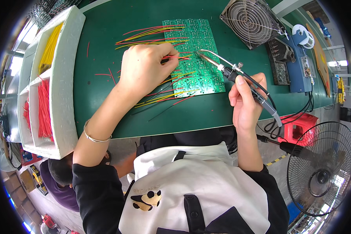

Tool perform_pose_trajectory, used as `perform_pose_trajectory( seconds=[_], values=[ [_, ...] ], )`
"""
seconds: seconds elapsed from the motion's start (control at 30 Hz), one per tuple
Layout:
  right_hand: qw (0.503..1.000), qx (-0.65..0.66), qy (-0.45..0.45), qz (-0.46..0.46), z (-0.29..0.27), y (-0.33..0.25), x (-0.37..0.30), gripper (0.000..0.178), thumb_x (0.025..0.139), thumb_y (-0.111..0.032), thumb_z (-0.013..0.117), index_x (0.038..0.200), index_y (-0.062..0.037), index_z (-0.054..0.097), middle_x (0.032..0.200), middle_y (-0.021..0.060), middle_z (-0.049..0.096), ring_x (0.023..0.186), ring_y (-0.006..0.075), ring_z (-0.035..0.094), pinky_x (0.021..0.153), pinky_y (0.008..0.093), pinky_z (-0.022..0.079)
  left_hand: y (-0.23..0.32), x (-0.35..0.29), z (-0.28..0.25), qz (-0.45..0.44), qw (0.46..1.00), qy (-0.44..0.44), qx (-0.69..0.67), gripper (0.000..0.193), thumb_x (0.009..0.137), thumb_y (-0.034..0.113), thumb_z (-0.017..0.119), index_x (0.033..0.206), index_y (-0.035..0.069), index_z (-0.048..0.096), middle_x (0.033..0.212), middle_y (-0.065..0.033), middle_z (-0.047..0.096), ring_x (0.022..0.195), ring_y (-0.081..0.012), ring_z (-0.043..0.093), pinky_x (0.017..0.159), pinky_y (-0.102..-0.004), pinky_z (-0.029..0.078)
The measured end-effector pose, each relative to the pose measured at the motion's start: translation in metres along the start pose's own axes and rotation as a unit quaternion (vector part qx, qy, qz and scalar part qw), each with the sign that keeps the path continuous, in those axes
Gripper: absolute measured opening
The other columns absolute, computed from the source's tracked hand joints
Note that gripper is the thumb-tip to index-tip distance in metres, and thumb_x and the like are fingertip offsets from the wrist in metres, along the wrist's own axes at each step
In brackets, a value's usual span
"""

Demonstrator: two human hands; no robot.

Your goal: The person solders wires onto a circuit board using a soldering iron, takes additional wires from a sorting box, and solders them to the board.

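In the head view, the left hand [146, 66] reaches over the left edge of a green circuit board panel [204, 74], thumb and fingertips pinched together on thin wires whose exact number is hidden. The right hand [247, 95] grips a soldering iron [232, 74] like a pen, its tip at the panel's upper middle; whether it touches cannot be told. The panel lies flat on the green table [105, 23], with red, yellow and black wires fanning out leftward from it. A white foam tray [68, 78] of wires stands at left; a grilled fan [249, 21] stands upper right, beside a blue box [298, 70].
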State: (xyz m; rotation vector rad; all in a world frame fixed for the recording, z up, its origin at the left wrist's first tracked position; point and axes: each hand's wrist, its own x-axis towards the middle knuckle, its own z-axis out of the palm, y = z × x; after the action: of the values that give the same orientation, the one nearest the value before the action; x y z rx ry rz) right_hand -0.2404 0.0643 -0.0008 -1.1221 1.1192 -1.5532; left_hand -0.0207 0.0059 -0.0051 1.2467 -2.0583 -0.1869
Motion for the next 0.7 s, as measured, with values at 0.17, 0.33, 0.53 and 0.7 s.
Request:
perform_pose_trajectory(
  seconds=[0.17, 0.33, 0.53, 0.7],
  values=[
    [1.000, 0.007, 0.004, -0.002, -0.0010, 0.0022, 0.0001, 0.022, 0.083, -0.006, 0.063, 0.080, -0.0043, 0.041, 0.058, 0.0090, 0.054, 0.042, 0.0095, 0.046, 0.039, 0.0206, 0.037, -0.0007, -0.0001, 0.0003, 0.001, 1.000, -0.004, 0.006, 0.007, 0.069, 0.011, 0.068, 0.074, 0.007, 0.068, 0.055, -0.0042, 0.059, 0.043, -0.0119, 0.049, 0.043, -0.0243, 0.039],
    [1.000, 0.006, 0.000, -0.002, -0.0017, 0.0016, -0.0005, 0.023, 0.083, -0.006, 0.063, 0.080, -0.0046, 0.041, 0.058, 0.0089, 0.054, 0.042, 0.0092, 0.046, 0.039, 0.0205, 0.036, 0.0010, 0.0005, -0.0001, 0.002, 1.000, 0.012, 0.002, 0.006, 0.071, 0.013, 0.069, 0.075, 0.008, 0.068, 0.047, -0.0028, 0.048, 0.039, -0.0113, 0.041, 0.040, -0.0259, 0.033],
    [1.000, 0.012, -0.004, 0.004, -0.0009, 0.0003, -0.0007, 0.023, 0.083, -0.006, 0.063, 0.081, -0.0049, 0.041, 0.058, 0.0085, 0.054, 0.042, 0.0085, 0.045, 0.039, 0.0198, 0.035, 0.0006, 0.0002, 0.0005, -0.005, 1.000, 0.013, -0.006, 0.006, 0.073, 0.014, 0.068, 0.076, 0.009, 0.069, 0.045, -0.0025, 0.044, 0.038, -0.0113, 0.038, 0.040, -0.0263, 0.032],
    [1.000, 0.010, -0.002, 0.006, -0.0008, 0.0013, 0.0001, 0.023, 0.083, -0.006, 0.064, 0.081, -0.0048, 0.041, 0.058, 0.0085, 0.054, 0.042, 0.0085, 0.046, 0.039, 0.0198, 0.036, 0.0011, -0.0001, 0.0000, -0.008, 1.000, 0.013, -0.003, 0.007, 0.072, 0.014, 0.068, 0.077, 0.009, 0.069, 0.046, -0.0027, 0.045, 0.039, -0.0116, 0.039, 0.040, -0.0264, 0.032]
  ],
)
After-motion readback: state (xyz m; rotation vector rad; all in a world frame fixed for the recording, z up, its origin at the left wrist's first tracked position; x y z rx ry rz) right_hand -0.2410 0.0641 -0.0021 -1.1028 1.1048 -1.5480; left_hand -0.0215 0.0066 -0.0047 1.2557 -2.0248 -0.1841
